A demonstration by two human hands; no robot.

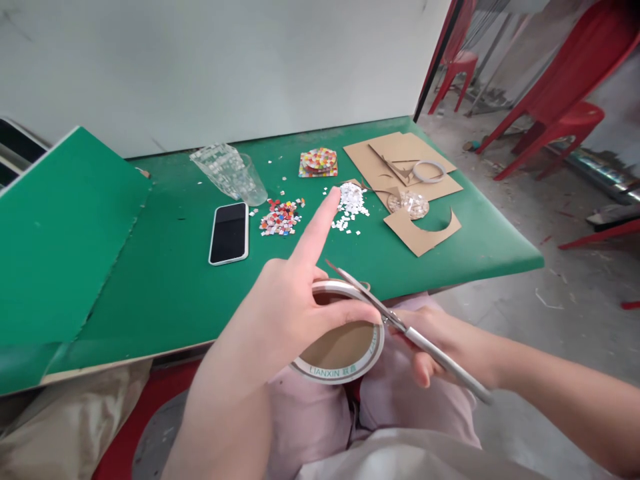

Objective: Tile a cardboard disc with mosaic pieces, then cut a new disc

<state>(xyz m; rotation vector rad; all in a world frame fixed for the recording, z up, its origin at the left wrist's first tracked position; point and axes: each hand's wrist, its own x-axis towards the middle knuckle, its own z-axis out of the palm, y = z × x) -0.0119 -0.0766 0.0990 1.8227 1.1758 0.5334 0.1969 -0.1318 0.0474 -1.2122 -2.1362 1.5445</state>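
Observation:
My left hand grips a roll of tape with "LIANXIN" printed on its ring, held over my lap by the table's front edge. The thumb lies across the roll's opening while the index finger points forward. Brown cardboard-like material shows inside the ring; whether it is the core or a separate piece I cannot tell. My right hand is closed around scissors, seen nearly edge-on. Their blades cross the roll's right rim, tips pointing up and left. Most of the right fingers are hidden behind the handles.
On the green table lie a phone, coloured tiles, white tiles, a clear plastic cup, and a colourful mosaic piece. Cut cardboard sits at the right. Red chairs stand beyond.

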